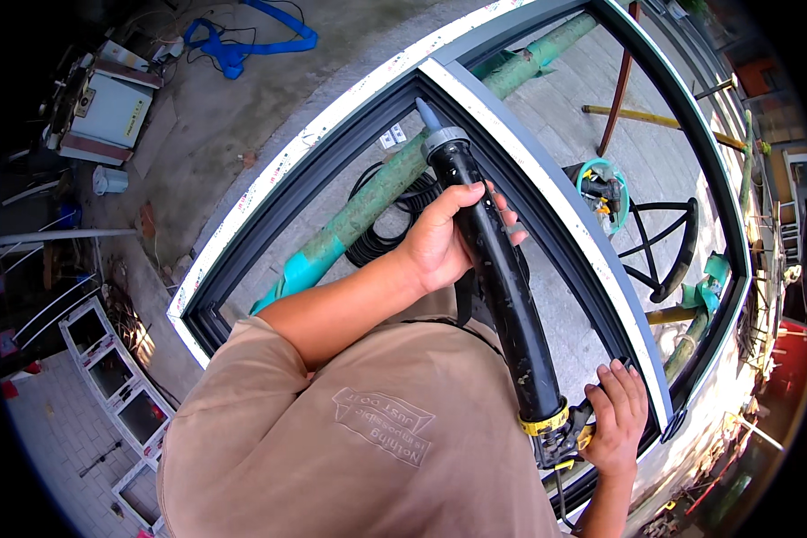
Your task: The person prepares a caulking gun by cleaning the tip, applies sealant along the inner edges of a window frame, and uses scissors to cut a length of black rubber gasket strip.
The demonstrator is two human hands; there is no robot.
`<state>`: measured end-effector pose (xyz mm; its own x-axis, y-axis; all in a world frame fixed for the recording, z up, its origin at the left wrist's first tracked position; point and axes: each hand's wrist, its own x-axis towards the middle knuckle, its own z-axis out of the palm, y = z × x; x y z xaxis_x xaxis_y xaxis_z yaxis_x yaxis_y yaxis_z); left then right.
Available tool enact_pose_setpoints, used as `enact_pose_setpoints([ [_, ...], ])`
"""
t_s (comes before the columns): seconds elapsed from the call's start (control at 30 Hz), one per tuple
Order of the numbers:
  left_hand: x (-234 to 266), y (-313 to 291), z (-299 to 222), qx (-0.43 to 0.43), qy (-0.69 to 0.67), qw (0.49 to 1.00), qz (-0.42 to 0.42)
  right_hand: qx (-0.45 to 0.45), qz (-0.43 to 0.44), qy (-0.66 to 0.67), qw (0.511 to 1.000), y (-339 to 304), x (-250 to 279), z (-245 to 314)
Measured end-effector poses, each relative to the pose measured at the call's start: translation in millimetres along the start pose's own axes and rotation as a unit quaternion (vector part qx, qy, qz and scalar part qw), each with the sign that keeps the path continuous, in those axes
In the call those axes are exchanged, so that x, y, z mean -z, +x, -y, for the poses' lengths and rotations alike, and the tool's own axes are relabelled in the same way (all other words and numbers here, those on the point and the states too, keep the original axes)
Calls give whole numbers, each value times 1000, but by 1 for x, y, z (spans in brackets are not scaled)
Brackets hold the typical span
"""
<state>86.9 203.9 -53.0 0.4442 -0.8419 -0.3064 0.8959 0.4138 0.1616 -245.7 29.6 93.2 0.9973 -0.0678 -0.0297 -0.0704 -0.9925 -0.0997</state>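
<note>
The left hand (448,229) wraps a black caulking gun (504,296), the right hand (617,414) holds its handle (581,425), lettering (384,425) marks the brown shirt (269,448), and red print (273,177) dots the white frame (208,262).

A green pole (368,204) crossing under the white-edged frame (572,218) leaves a gap on its left.

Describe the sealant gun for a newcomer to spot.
Find the big white-and-black frame. In front of it slants the sealant gun, the left hand nearer its tip, the right hand at its rear. Its black body, yellow collar and tapered gray nozzle distinguish it from the mottled green pole behind.
</note>
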Motion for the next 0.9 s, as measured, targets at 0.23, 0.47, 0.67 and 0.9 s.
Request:
enact_pose_setpoints([
  [0.23, 2, 5, -13, -3, 30, 1000, -9, 3, -7, -16, 1000, 7, 1, 14],
  [0.47, 5, 12, -26, 19, 31, 999, 13, -7, -32, 25, 999, 20, -6, 25],
  [0.67, 6, 11, -28, -11, 78, 997, -15, -7, -52, 93, 994, 27, -10, 36],
  [0.9, 0, 4, -26, -28, 91, 995, -31, -5, -65, 126, 990, 26, -17, 46],
])
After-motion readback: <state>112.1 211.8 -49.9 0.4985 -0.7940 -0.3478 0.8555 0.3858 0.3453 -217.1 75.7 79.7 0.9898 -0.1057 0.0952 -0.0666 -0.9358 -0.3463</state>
